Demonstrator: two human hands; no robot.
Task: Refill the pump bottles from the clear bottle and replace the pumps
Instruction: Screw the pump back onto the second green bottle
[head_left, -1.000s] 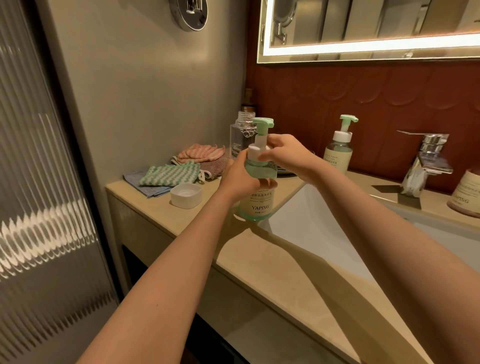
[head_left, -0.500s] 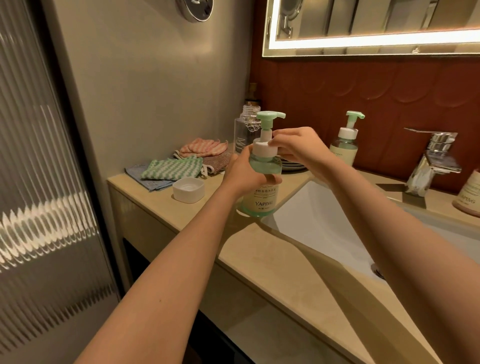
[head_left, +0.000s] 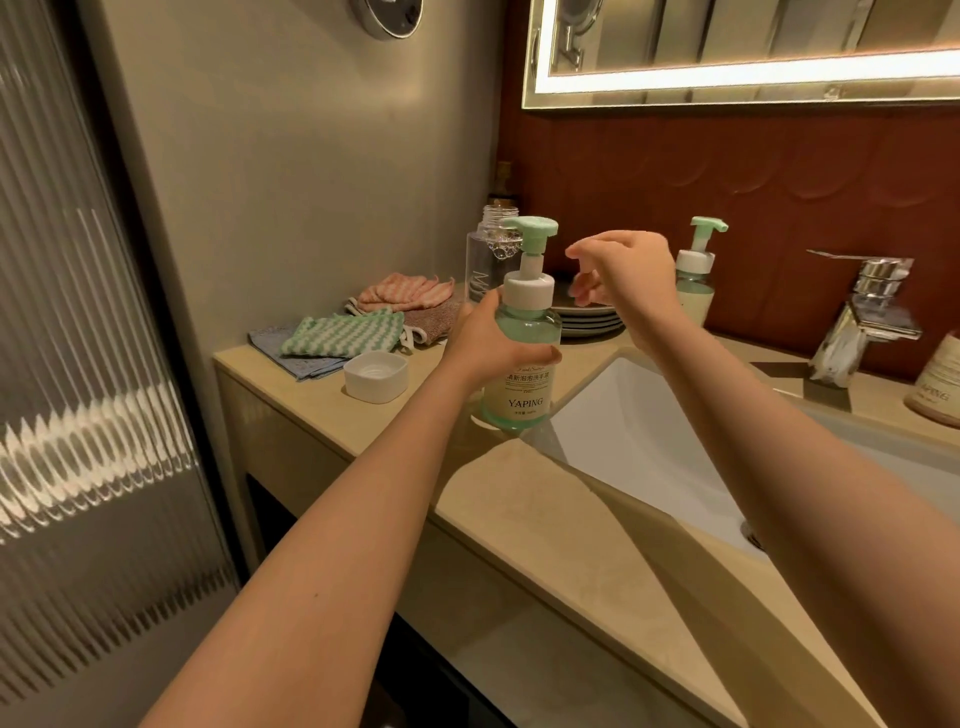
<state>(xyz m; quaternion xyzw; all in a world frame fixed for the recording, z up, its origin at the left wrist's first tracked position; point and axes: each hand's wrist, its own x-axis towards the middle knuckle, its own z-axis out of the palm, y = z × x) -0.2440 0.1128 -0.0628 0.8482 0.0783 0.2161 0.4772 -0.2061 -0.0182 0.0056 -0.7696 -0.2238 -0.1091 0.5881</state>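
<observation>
Green-tinted plastic, smooth and probably slick with soap, the near pump bottle (head_left: 527, 400) stands on the surface (head_left: 519, 499) at the corner of the sink (head_left: 623, 415). It looks fairly full, so likely weighty; the left hand (head_left: 478, 348) grips its waist, a sound hold, while the right hand (head_left: 628, 280) hovers loose-fingered and empty beside the pump. A white cap (head_left: 375, 376) lies to its left, and behind it the uncapped clear bottle (head_left: 480, 275), stacked plates (head_left: 592, 319) and second pump bottle (head_left: 693, 291) crowd any reach.

Curled left hand (head_left: 485, 345), slack right hand (head_left: 626, 275)
</observation>
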